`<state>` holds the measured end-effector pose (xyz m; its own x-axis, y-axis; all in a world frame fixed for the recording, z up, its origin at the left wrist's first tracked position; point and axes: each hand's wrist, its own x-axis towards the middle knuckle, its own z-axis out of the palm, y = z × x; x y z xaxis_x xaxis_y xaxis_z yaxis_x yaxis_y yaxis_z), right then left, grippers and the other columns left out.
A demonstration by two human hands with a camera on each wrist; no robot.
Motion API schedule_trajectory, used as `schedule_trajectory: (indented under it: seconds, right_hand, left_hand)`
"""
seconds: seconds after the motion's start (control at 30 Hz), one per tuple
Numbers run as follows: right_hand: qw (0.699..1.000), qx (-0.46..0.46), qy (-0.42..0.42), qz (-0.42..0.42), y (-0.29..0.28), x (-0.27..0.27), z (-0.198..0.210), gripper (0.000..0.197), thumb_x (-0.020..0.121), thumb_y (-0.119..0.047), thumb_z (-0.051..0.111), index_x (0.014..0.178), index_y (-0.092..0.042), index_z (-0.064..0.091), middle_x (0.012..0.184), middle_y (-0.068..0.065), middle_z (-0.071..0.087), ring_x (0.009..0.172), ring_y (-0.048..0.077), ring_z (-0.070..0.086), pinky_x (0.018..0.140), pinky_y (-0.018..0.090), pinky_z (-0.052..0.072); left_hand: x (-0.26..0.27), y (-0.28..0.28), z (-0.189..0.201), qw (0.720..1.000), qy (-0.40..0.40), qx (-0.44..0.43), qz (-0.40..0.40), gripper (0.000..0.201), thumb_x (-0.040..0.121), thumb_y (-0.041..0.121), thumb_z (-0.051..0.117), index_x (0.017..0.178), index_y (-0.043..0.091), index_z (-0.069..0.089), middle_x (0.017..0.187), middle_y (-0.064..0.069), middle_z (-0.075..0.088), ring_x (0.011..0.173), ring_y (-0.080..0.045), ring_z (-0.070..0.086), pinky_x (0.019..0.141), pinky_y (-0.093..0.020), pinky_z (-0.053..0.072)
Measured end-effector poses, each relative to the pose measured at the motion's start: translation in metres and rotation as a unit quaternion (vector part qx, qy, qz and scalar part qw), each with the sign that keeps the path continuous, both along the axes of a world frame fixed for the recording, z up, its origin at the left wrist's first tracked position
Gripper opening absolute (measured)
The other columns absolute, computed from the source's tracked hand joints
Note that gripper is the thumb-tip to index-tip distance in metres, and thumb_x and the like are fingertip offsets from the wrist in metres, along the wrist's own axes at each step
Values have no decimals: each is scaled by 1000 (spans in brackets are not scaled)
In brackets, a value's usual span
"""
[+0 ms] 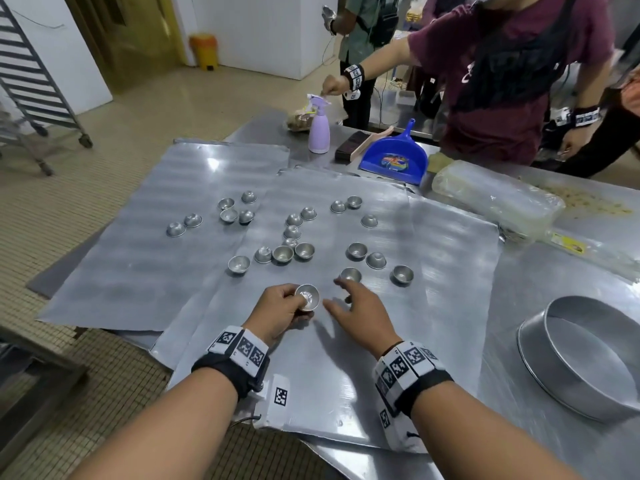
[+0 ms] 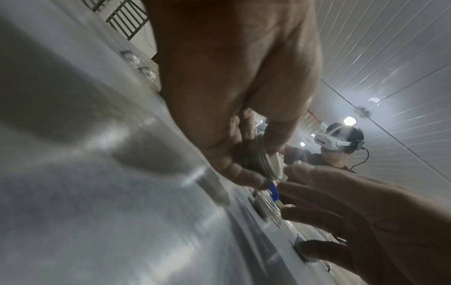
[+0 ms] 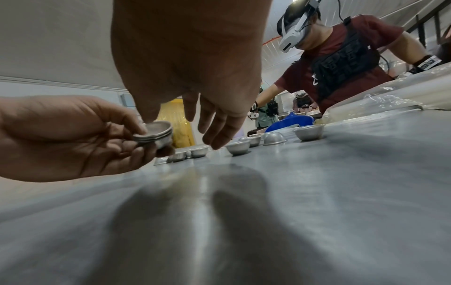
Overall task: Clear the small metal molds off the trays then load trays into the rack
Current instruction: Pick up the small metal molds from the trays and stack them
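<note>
My left hand [image 1: 280, 310] grips a small stack of nested metal molds [image 1: 307, 296], seen from the side as stacked molds [image 3: 156, 136] and again as a rimmed stack [image 2: 264, 160]. My right hand [image 1: 356, 303] hovers open just right of the stack, fingers straight, fingertips [image 3: 216, 142] close above a mold [image 1: 350, 274] standing on the near tray [image 1: 346, 375]. Several more small molds lie scattered over the near tray and the far left tray [image 1: 138, 258], some upright, some upside down.
A round metal cake ring [image 1: 585, 355] sits on the steel table at the right. A blue dustpan [image 1: 394, 157], a purple spray bottle [image 1: 318, 131] and a plastic-wrapped bundle [image 1: 495, 199] lie behind the trays. A person in maroon [image 1: 512, 74] reaches over. The tray rack [image 1: 31, 77] stands far left.
</note>
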<state>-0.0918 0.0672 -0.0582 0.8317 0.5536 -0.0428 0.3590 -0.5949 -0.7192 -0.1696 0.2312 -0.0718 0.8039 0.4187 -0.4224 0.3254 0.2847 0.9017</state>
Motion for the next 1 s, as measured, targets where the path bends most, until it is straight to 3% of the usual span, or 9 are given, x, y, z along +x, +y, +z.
schedule_trajectory:
  seconds: [0.07, 0.2, 0.33, 0.5, 0.57, 0.63, 0.7, 0.8, 1.0]
  right_hand:
    - [999, -18, -8, -33, -3, 15, -2, 41, 91, -36, 65, 129, -23, 59, 127, 2, 63, 107, 18, 62, 84, 27, 43]
    - [996, -68, -2, -52, -2, 45, -11, 40, 87, -37, 63, 124, -23, 59, 124, 6, 61, 110, 27, 62, 89, 37, 49]
    - [993, -115, 14, -17, 6, 65, -16, 55, 88, -36, 63, 139, -19, 49, 140, 9, 53, 125, 29, 53, 99, 42, 47]
    - [990, -143, 18, -6, 16, 74, -27, 63, 89, -34, 62, 148, -22, 41, 146, 9, 51, 129, 33, 52, 103, 40, 43]
    - [989, -148, 19, -17, 18, 73, -27, 52, 88, -33, 59, 139, -24, 52, 136, 8, 58, 123, 34, 56, 99, 40, 46]
    - [989, -148, 10, -29, 17, 70, -28, 35, 84, -37, 56, 118, -28, 61, 119, 6, 64, 111, 34, 61, 91, 41, 51]
    - [988, -154, 10, -31, 16, 68, -29, 27, 83, -37, 56, 107, -25, 61, 110, 6, 63, 103, 34, 61, 85, 41, 52]
    - [984, -173, 6, -28, 12, 62, -28, 30, 88, -35, 59, 113, -18, 60, 113, 10, 59, 104, 35, 60, 85, 40, 51]
    - [987, -156, 8, -41, -4, 41, -31, 29, 86, -36, 61, 110, -20, 61, 108, 7, 62, 102, 31, 60, 81, 37, 50]
  left_hand:
    - [3, 5, -6, 999, 8, 41, 12, 19, 91, -8, 56, 107, -7, 66, 82, -21, 67, 62, -26, 67, 53, -29, 52]
    - [5, 8, -15, 996, 27, 85, 6, 17, 85, -9, 61, 100, -3, 67, 87, -23, 69, 63, -27, 68, 57, -31, 51]
    - [6, 8, -22, 995, 28, 95, -7, 17, 83, -4, 64, 97, 4, 69, 89, -25, 72, 65, -29, 69, 62, -34, 51]
    - [6, 7, -25, 994, 24, 109, -1, 16, 78, -1, 64, 89, 9, 71, 86, -24, 71, 66, -32, 69, 64, -38, 54]
    - [5, 7, -26, 994, 24, 109, 0, 15, 80, -1, 64, 89, 9, 71, 86, -23, 70, 65, -31, 68, 65, -38, 54]
    - [5, 7, -26, 993, 25, 111, 0, 14, 82, -2, 64, 90, 8, 71, 88, -24, 70, 64, -30, 68, 65, -37, 55]
    - [5, 7, -27, 993, 25, 112, -1, 14, 82, -2, 64, 91, 6, 71, 91, -27, 70, 65, -30, 68, 66, -38, 55]
    - [5, 6, -26, 993, 23, 114, 1, 14, 84, -3, 63, 94, 5, 70, 93, -27, 70, 64, -28, 68, 66, -36, 55]
    - [5, 4, -24, 992, 18, 127, -6, 14, 86, -5, 62, 95, 2, 70, 82, -18, 69, 59, -22, 67, 60, -30, 55]
